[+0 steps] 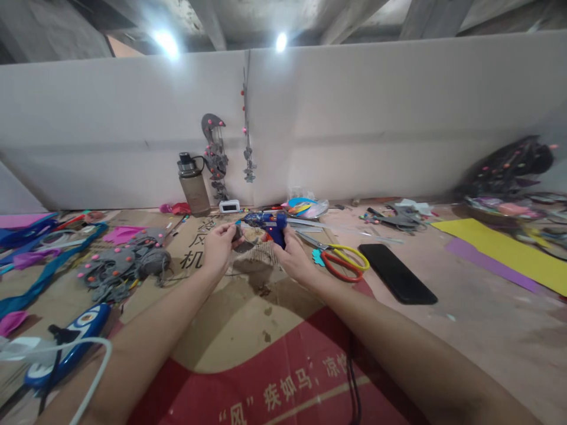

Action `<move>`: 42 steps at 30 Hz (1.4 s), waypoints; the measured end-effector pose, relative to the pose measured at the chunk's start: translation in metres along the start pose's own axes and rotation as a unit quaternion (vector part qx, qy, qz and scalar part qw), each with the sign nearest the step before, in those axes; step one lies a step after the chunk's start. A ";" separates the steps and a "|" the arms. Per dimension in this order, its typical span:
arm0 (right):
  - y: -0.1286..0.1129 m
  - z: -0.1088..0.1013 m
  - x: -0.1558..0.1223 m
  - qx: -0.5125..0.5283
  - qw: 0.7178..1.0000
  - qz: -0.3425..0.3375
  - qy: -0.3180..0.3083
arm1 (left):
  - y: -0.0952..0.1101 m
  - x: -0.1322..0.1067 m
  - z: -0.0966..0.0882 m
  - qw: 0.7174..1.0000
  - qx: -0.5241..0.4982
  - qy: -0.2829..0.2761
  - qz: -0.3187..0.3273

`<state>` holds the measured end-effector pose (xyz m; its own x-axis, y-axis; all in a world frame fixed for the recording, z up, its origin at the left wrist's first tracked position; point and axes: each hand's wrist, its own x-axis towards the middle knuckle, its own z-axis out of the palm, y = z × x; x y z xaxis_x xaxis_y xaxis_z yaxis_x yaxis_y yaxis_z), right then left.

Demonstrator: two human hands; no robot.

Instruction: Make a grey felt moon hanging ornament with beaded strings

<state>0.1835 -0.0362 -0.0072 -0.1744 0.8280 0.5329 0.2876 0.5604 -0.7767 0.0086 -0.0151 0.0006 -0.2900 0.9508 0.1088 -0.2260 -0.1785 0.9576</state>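
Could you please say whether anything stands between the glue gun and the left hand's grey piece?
Nothing visible does: the glue gun, in the right hand, points toward the grey piece in the left hand.

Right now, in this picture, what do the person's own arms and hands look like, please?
The left forearm and right forearm are bare, with no sleeve in view. Neither wrist shows a watch or bracelet. The left hand and right hand wear no gloves; I cannot tell about rings.
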 end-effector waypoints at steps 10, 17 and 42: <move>-0.008 0.000 -0.004 -0.045 0.998 0.002 -0.039 | -0.005 0.002 -0.001 1.000 0.016 0.004 0.023; -0.001 0.005 -0.007 -0.048 0.998 -0.029 -0.031 | -0.009 0.006 -0.003 0.998 0.039 0.015 0.048; -0.003 0.008 -0.009 -0.097 0.995 -0.007 -0.015 | -0.006 0.002 -0.002 0.997 0.045 0.009 0.061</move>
<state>0.1762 -0.0451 -0.0118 -0.2063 0.8220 0.5307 0.4601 0.5602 -0.6888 0.0073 -0.0125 -0.0057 -0.3275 0.9187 0.2209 -0.1042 -0.2675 0.9579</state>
